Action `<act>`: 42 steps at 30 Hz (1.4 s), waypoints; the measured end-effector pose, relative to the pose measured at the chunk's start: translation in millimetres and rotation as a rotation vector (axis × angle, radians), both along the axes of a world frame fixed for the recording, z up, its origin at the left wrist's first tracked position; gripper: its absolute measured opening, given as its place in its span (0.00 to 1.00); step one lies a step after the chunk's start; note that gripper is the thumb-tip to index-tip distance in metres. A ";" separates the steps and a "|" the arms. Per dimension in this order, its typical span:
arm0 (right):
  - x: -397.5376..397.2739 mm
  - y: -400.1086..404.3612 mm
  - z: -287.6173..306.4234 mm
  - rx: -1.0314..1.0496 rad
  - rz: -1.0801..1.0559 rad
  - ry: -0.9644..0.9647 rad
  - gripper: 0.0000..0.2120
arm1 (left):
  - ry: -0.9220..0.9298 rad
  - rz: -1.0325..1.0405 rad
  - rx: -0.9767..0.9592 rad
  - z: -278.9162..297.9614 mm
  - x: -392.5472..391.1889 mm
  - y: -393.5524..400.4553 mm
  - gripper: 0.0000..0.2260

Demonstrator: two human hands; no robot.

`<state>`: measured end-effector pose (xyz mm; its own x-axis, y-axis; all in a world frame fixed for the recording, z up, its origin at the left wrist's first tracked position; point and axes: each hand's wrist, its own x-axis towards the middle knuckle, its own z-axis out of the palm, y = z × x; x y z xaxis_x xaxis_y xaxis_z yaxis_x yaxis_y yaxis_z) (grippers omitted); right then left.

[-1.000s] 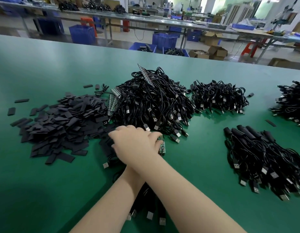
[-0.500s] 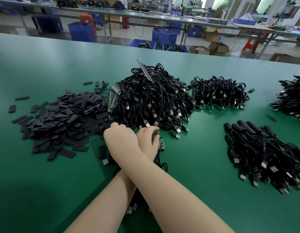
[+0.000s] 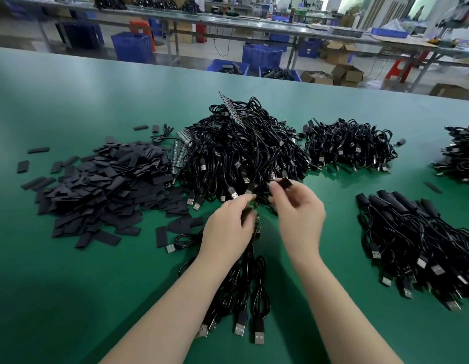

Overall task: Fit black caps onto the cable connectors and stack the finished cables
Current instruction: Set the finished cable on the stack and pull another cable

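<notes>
Right hand [image 3: 299, 219] pinching a black cap [image 3: 286, 183] at fingertips, raised just before the big cable heap [image 3: 243, 156]. Left hand [image 3: 225, 227] curling round a bundle of cables [image 3: 243, 290] trailing back toward the body, plugs lying on the green table [image 3: 70, 285]. Lying left: cap pile [image 3: 102, 187]; lying right: capped stack [image 3: 417, 245], well apart from both hands.

You have open green table [image 3: 70, 298] at your near left and between the capped stack [image 3: 422, 248] and your cable bunch [image 3: 243, 290]. Ahead, the cap heap [image 3: 96, 190], tangled cable pile [image 3: 243, 153] and smaller pile [image 3: 351, 145] form a near-continuous barrier; gaps between them look narrow, possibly passable.
</notes>
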<state>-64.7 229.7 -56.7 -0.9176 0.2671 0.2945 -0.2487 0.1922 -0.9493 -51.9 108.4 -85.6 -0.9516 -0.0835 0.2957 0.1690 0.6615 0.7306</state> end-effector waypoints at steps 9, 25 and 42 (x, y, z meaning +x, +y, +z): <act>12.3 19.6 -31.1 -0.115 0.063 -0.185 0.07 | 0.146 -0.027 0.028 0.7 4.0 -0.6 0.11; 19.4 18.3 -25.3 -0.247 0.091 -0.191 0.06 | 0.068 -0.076 0.019 1.3 3.5 0.4 0.13; 19.2 18.5 -22.2 -0.245 0.196 -0.195 0.19 | 0.013 -0.105 -0.012 -0.4 1.7 -1.0 0.13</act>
